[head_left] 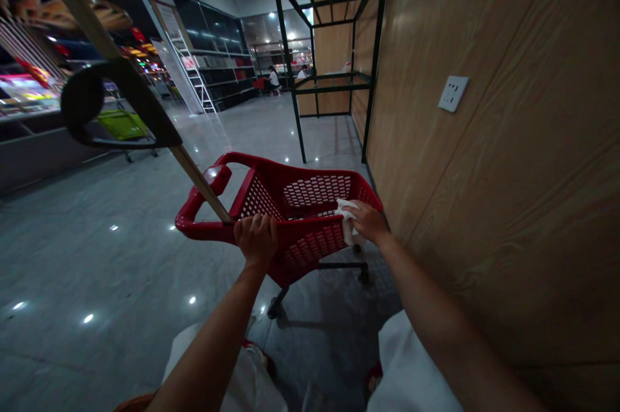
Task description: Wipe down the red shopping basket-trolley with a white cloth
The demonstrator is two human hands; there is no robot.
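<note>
A red plastic shopping cart stands on the polished grey floor just ahead of the person, its long axis lying across their front, with the handle loop out to the left and the far end beside a wood-grain wall panel. The left hand wraps the cart's smooth rim, fingers curled tightly over it. The right hand, nearer the wall, presses a crumpled white cloth against the far rim, its fingers closed on the fabric, though the folds hide their exact grip. The moulded basket walls are pierced with diamond-shaped holes. A wooden pole with a black hooked head leans up from the rim — just beside the left hand.
</note>
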